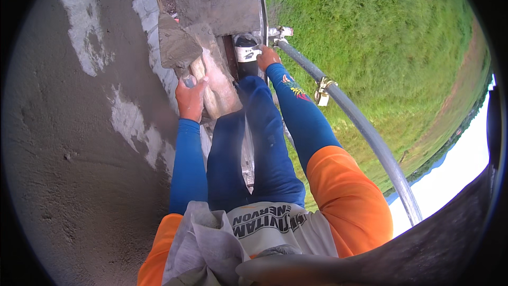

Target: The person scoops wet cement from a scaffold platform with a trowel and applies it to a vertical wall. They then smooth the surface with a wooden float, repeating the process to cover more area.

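My left hand [190, 99] is closed round the handle of a trowel [180, 47], whose blade is coated with wet grey mortar. Close beside that hand lies a pale, mortar-smeared board [221, 74] with a light wooden bar [210, 99] along it. My right hand [268, 58] is bent in beside my foot, at the white strap of a black slide sandal [247, 54]. Its fingers look curled, but what they grip, if anything, is hidden.
A wall [106, 143] with wet grey render and paler patches fills the left. Ahead lies a mortar-covered board [217, 2]. At the right, a scaffold pipe [365, 122] with a clamp [324, 91] runs past a drop to grass [370, 32].
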A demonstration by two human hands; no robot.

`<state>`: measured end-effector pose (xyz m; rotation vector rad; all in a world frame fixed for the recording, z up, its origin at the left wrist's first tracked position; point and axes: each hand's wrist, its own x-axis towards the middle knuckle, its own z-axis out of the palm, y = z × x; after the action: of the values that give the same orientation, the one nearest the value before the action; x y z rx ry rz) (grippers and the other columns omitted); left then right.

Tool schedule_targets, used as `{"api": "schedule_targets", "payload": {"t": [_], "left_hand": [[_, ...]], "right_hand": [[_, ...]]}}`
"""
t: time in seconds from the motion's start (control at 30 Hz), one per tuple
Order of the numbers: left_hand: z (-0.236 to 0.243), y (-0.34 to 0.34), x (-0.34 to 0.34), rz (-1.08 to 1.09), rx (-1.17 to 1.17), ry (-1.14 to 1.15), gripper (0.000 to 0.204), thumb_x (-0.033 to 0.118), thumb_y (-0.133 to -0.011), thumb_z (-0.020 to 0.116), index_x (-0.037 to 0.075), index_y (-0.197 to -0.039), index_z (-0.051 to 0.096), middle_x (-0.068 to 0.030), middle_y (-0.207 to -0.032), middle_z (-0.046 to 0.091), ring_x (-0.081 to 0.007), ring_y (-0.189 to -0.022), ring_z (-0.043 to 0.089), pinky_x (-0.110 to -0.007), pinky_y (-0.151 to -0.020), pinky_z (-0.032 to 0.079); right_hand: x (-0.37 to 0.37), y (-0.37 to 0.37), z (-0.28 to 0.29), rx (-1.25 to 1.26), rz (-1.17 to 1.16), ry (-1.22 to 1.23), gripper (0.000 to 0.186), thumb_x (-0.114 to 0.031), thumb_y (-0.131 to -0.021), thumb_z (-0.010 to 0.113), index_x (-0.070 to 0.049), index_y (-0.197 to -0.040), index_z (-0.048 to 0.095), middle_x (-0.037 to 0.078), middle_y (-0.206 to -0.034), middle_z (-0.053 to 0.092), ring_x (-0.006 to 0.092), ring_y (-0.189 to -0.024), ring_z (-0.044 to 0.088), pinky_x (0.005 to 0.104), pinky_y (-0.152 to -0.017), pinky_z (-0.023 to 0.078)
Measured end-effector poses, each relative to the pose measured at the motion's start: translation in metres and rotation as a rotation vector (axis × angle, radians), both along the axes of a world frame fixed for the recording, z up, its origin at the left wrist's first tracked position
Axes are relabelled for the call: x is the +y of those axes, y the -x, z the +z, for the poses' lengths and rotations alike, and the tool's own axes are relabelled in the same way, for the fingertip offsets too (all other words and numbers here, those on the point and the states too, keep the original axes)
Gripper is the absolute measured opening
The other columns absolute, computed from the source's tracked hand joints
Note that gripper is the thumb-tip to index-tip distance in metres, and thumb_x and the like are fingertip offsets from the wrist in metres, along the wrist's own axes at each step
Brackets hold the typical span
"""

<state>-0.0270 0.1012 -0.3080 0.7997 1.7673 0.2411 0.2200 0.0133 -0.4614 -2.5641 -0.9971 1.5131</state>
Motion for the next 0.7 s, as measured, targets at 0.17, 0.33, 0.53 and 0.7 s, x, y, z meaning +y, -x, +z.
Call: {"api": "schedule_targets", "payload": {"t": [0.17,0.33,0.53,0.7], "left_hand": [[-0.038,0.016,-0.014,0.058,-0.002,0.065,0.045,0.012,-0.082,0.083,-0.003,-0.119,0.061,-0.0040,-0.101,0.062,-0.0142,-0.089,0.055,-0.030,-0.082,0.049],[-0.058,0.021,-0.029,0.115,0.001,0.066,0.040,0.008,-0.084,0.083,0.002,-0.114,0.058,-0.0023,-0.101,0.060,-0.0126,-0.085,0.059,-0.029,-0.077,0.052],[-0.070,0.030,-0.034,0.174,-0.006,0.111,0.033,0.009,-0.084,0.083,0.006,-0.105,0.057,0.0000,-0.096,0.059,-0.0119,-0.084,0.060,-0.029,-0.075,0.051],[-0.070,0.029,-0.030,0.232,-0.026,0.159,0.030,0.008,-0.085,0.082,0.007,-0.100,0.057,0.0005,-0.092,0.059,-0.0122,-0.082,0.062,-0.029,-0.074,0.052]], "right_hand": [[0.020,-0.025,-0.088,-0.198,0.244,0.144,0.030,-0.031,-0.090,0.070,-0.009,-0.109,0.064,0.022,-0.110,0.073,0.0419,-0.107,0.069,0.0525,-0.091,0.055],[0.024,-0.029,-0.138,-0.228,0.734,0.068,0.037,-0.038,-0.085,0.078,-0.010,-0.105,0.065,0.019,-0.098,0.075,0.0370,-0.098,0.073,0.0492,-0.082,0.057],[0.046,-0.034,-0.144,-0.160,0.867,0.078,0.043,-0.051,-0.087,0.073,-0.010,-0.102,0.074,0.019,-0.098,0.076,0.0370,-0.098,0.073,0.0486,-0.083,0.058],[0.089,-0.026,-0.130,-0.164,0.570,-0.046,0.046,-0.054,-0.089,0.069,-0.008,-0.093,0.075,0.021,-0.094,0.074,0.0409,-0.091,0.072,0.0505,-0.079,0.057]]}}
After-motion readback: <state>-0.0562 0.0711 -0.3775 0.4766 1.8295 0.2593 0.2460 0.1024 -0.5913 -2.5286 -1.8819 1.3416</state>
